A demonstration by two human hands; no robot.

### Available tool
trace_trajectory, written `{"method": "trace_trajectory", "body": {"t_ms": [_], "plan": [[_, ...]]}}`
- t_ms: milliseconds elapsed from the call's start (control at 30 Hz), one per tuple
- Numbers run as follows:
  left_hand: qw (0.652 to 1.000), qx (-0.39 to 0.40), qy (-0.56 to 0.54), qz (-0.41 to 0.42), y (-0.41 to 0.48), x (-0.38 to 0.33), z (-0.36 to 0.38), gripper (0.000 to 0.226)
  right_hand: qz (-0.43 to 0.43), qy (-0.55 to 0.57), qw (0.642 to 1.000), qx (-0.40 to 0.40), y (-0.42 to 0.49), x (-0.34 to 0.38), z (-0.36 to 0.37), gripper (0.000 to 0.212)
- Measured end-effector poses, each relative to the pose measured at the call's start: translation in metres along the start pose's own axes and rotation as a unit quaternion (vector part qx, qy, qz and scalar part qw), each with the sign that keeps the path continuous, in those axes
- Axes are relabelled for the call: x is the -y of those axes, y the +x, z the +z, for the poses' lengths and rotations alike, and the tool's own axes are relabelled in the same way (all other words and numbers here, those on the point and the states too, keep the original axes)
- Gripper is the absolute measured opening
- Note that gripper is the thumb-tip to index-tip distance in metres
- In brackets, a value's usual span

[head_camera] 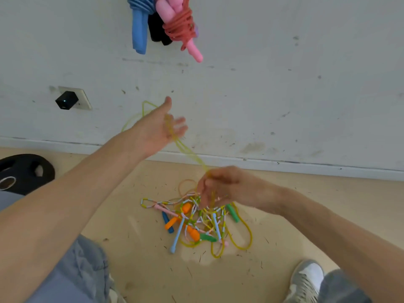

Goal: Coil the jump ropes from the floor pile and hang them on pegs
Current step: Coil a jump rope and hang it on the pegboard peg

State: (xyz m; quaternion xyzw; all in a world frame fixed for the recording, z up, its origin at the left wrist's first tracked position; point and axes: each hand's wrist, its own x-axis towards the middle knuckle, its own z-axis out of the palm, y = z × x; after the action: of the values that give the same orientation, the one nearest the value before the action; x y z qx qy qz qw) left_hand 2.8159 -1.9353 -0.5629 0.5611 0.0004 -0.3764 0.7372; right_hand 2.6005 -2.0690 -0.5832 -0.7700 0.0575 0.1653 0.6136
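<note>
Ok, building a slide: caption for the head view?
Left hand and right hand stretch a yellow rope above the floor pile.

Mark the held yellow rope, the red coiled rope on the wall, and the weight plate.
yellow rope [189, 150]: head view, taut stretched strands.
red coiled rope [180, 29]: head view, wound red middle.
weight plate [24, 162]: head view, black top face.
</note>
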Motion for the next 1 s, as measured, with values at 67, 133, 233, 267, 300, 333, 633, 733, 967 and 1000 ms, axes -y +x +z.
{"method": "trace_trajectory", "body": {"t_ms": [67, 133, 233, 267, 300, 333, 633, 733, 967, 1000], "plan": [[0.991, 0.070, 0.080, -0.081, -0.003, 0.018, 0.001, 0.081, -0.039, 0.092, 0.992, -0.071, 0.003, 0.013, -0.014, 0.022], [0.970, 0.179, 0.116, -0.115, -0.009, 0.036, 0.007, 0.102, -0.072, 0.170, 0.973, -0.135, 0.005, 0.024, -0.029, 0.021], [0.915, 0.365, 0.144, -0.088, -0.024, 0.059, 0.021, 0.086, -0.100, 0.206, 0.955, -0.188, 0.005, 0.036, -0.045, 0.023], [0.897, 0.393, 0.193, -0.051, -0.027, 0.067, 0.025, 0.070, -0.107, 0.214, 0.950, -0.200, 0.005, 0.038, -0.048, 0.024], [0.879, 0.400, 0.260, -0.006, -0.030, 0.075, 0.028, 0.051, -0.114, 0.224, 0.945, -0.210, 0.004, 0.040, -0.052, 0.025], [0.862, 0.389, 0.322, 0.041, -0.033, 0.083, 0.031, 0.034, -0.121, 0.231, 0.940, -0.219, 0.004, 0.042, -0.054, 0.026], [0.861, 0.105, 0.459, 0.192, -0.032, 0.118, 0.029, 0.003, -0.177, 0.285, 0.900, -0.279, -0.001, 0.054, -0.071, 0.029], [0.903, 0.100, 0.352, 0.225, -0.034, 0.112, 0.028, 0.004, -0.175, 0.290, 0.895, -0.289, -0.002, 0.052, -0.077, 0.030], [0.930, 0.155, 0.263, 0.206, -0.040, 0.097, 0.038, 0.026, -0.100, 0.262, 0.915, -0.290, 0.005, 0.044, -0.087, 0.043], [0.939, 0.169, 0.237, 0.184, -0.041, 0.094, 0.039, 0.026, -0.063, 0.266, 0.922, -0.275, 0.007, 0.041, -0.085, 0.050]]}}
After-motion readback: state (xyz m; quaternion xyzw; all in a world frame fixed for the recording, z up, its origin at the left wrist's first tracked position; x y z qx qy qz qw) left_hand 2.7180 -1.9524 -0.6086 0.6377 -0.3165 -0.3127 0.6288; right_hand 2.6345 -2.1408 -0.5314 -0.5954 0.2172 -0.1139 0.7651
